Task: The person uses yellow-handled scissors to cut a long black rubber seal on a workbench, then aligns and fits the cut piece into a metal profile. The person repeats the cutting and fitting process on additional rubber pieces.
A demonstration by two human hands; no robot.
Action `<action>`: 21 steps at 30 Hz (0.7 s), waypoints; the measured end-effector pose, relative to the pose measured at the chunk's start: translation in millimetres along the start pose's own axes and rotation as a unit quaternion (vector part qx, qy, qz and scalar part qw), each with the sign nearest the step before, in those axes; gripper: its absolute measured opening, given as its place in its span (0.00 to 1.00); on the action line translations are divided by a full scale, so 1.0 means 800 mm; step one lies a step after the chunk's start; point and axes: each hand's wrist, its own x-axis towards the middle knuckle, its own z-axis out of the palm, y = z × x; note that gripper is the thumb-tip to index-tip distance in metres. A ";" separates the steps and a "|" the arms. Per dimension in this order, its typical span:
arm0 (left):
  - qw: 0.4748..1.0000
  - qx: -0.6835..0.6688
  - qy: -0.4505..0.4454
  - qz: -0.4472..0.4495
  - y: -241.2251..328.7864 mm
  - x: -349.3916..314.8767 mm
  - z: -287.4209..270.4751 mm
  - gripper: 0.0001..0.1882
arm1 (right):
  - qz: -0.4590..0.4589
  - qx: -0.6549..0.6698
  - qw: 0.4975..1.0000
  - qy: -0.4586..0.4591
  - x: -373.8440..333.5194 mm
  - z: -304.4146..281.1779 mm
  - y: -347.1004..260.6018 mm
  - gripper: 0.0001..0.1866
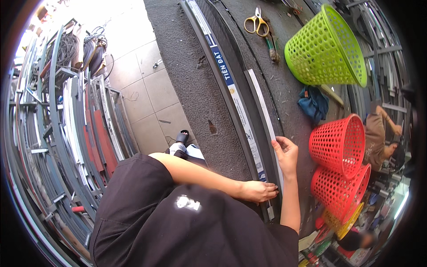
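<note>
A long dark profile (pixel 222 66) with printed blue-and-white film on its face lies along the bench. Beside it runs a narrow white strip (pixel 262 100), its far end resting on the dark surface. My right hand (pixel 287 155) pinches the strip's edge between thumb and fingers. Closer to me, my left hand (pixel 259 191) reaches across the profile with its fingers pressed together near the strip's near part. What those fingertips hold, if anything, is hidden. A small white tab (pixel 270 212) shows just below the left hand.
Yellow-handled scissors (pixel 256 26), a green perforated basket (pixel 307 49), a blue cloth (pixel 312 103) and red baskets (pixel 329 144) stand or lie on the bench (pixel 178 58). Racks of metal bars (pixel 58 133) fill the left. Another person (pixel 378 138) is at the far right.
</note>
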 end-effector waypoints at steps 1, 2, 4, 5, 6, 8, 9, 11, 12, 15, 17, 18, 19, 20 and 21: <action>1.000 -0.003 -0.006 -0.005 0.001 0.001 0.002 0.42 | -0.006 -0.010 1.000 0.001 0.009 0.003 0.000 0.15; 1.000 0.003 0.015 -0.010 0.002 0.002 0.004 0.42 | -0.012 -0.018 1.000 0.002 0.019 0.007 -0.001 0.15; 1.000 -0.011 -0.013 -0.002 0.001 0.003 0.006 0.44 | -0.034 0.000 0.999 0.010 0.037 0.021 -0.007 0.14; 1.000 -0.018 -0.001 -0.002 0.000 0.002 0.007 0.44 | -0.049 -0.031 0.998 0.023 0.054 0.030 -0.012 0.14; 1.000 -0.024 -0.003 0.000 -0.001 0.002 0.007 0.44 | -0.075 -0.054 0.995 0.032 0.073 0.043 -0.017 0.14; 0.999 -0.032 0.005 0.011 -0.002 0.002 0.008 0.41 | -0.105 -0.053 0.992 0.045 0.110 0.067 -0.032 0.15; 0.999 -0.039 0.002 0.009 -0.003 0.002 0.008 0.40 | -0.109 -0.028 0.993 0.046 0.130 0.082 -0.040 0.15; 0.999 -0.054 0.000 0.006 -0.002 0.003 0.007 0.39 | -0.128 -0.022 0.991 0.031 0.171 0.108 -0.059 0.16; 0.999 -0.048 0.001 0.004 -0.001 0.005 0.007 0.36 | -0.142 -0.035 0.989 0.038 0.189 0.121 -0.068 0.17; 0.996 -0.085 -0.008 -0.009 -0.001 0.008 0.005 0.43 | -0.154 -0.067 0.985 0.048 0.239 0.154 -0.096 0.17; 0.996 -0.083 -0.014 -0.011 -0.003 0.011 0.005 0.46 | -0.154 -0.069 0.984 0.052 0.264 0.171 -0.109 0.17; 0.994 -0.107 -0.024 -0.019 -0.003 0.012 0.005 0.46 | -0.161 -0.065 0.983 0.055 0.273 0.179 -0.115 0.17; 0.989 -0.140 -0.027 -0.033 -0.004 0.013 0.005 0.47 | -0.166 -0.062 0.983 0.058 0.282 0.186 -0.120 0.17; 0.994 -0.108 -0.022 -0.026 -0.003 0.014 0.005 0.46 | -0.163 -0.062 0.983 0.056 0.288 0.190 -0.125 0.17; 0.993 -0.114 -0.015 -0.030 -0.004 0.015 0.005 0.46 | -0.172 -0.074 0.981 0.058 0.293 0.194 -0.130 0.16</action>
